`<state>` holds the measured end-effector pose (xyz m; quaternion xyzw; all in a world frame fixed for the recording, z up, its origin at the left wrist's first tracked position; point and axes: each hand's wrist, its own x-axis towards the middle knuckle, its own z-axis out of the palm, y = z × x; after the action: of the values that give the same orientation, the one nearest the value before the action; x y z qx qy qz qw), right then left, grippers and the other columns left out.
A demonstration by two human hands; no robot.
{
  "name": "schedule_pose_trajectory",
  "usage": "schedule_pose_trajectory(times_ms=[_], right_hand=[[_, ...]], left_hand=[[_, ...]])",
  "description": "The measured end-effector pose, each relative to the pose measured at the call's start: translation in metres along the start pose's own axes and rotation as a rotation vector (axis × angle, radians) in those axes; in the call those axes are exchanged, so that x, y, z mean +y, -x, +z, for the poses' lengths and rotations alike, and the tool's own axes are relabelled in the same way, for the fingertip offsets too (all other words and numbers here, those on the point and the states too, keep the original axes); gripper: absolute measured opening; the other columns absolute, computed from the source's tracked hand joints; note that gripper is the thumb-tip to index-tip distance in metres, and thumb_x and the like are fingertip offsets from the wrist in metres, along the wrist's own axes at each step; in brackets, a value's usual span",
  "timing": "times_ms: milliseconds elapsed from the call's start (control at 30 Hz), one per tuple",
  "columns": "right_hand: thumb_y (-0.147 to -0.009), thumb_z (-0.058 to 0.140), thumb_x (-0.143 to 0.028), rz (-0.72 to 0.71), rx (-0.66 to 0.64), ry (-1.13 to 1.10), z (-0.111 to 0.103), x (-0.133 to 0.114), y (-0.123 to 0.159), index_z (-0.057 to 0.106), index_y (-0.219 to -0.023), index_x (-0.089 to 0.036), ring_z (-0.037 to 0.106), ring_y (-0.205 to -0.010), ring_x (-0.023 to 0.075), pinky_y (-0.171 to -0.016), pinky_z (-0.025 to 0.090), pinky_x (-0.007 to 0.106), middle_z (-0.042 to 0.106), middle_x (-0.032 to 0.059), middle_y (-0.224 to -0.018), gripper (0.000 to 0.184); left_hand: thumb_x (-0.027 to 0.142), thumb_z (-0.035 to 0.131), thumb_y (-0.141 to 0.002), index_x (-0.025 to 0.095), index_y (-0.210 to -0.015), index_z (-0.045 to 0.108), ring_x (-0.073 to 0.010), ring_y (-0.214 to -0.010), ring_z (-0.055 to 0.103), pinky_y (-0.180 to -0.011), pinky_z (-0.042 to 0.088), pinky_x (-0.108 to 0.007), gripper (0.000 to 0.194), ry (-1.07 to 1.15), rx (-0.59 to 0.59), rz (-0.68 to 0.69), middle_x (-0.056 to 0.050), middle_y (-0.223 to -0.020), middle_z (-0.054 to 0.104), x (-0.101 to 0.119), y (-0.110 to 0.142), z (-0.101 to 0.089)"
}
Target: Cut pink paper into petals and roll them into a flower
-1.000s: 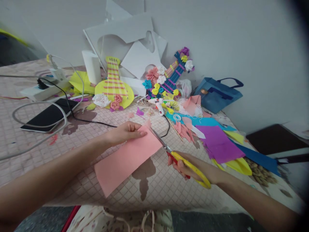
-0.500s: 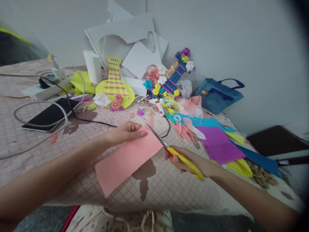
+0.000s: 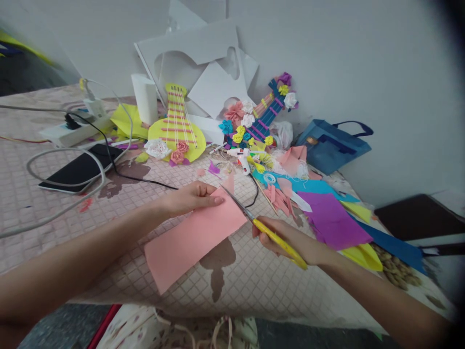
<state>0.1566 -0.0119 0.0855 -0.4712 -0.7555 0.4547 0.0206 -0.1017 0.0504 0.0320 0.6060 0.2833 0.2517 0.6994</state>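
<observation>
A long strip of pink crepe paper slants above the table, its near left corner toward the front edge. My left hand pinches its far edge between thumb and fingers. In my right hand are scissors with yellow handles, fingers wrapped round the grips. Their blades lie along the paper's right end, close to my left fingertips, and look nearly closed. A narrow pink piece shows just beyond the blades.
Behind stand a yellow paper guitar and a blue one with paper flowers. A glue gun lies near pink scraps. Purple paper is at right, a tablet and cables at left, a blue bag at the wall.
The scissors' handles have come together and the blades have closed across the paper's end. The whole view has shifted slightly; my left hand keeps the same hold.
</observation>
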Motion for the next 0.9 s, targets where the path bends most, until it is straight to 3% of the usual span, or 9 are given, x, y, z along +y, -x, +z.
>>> schedule_pose_trajectory(times_ms=[267, 633, 900], right_hand=[[-0.089, 0.046, -0.037, 0.031, 0.027, -0.102, 0.005, 0.012, -0.003, 0.048, -0.081, -0.018, 0.031, -0.049, 0.0061, -0.044, 0.028, 0.018, 0.04, -0.005, -0.06, 0.02], [-0.085, 0.047, -0.043, 0.057, 0.026, -0.185, 0.006, -0.002, -0.002, 0.044, -0.075, -0.018, 0.031, -0.049, 0.0064, -0.042, 0.028, 0.018, 0.037, -0.0049, -0.06, 0.027], [-0.087, 0.042, -0.054, -0.043, -0.032, -0.077, 0.004, 0.006, 0.0, 0.049, -0.092, -0.018, 0.037, -0.055, 0.0075, -0.047, 0.037, 0.019, 0.041, -0.003, -0.068, 0.038]], left_hand=[[0.043, 0.057, -0.082, 0.01, -0.082, 0.064, -0.0059, -0.045, 0.05, -0.041, 0.03, -0.017, 0.033, -0.058, -0.012, 0.037, -0.003, -0.068, 0.065, -0.001, -0.001, -0.001], [0.042, 0.059, -0.081, 0.01, -0.08, 0.064, -0.0065, -0.047, 0.05, -0.041, 0.034, -0.016, 0.032, -0.028, -0.008, 0.014, -0.001, -0.061, 0.06, 0.0, 0.0, 0.0], [0.041, 0.061, -0.08, 0.011, -0.084, 0.065, -0.0085, -0.051, 0.056, -0.046, 0.041, -0.017, 0.031, 0.034, -0.053, -0.011, -0.004, -0.068, 0.066, -0.001, 0.001, 0.0]])
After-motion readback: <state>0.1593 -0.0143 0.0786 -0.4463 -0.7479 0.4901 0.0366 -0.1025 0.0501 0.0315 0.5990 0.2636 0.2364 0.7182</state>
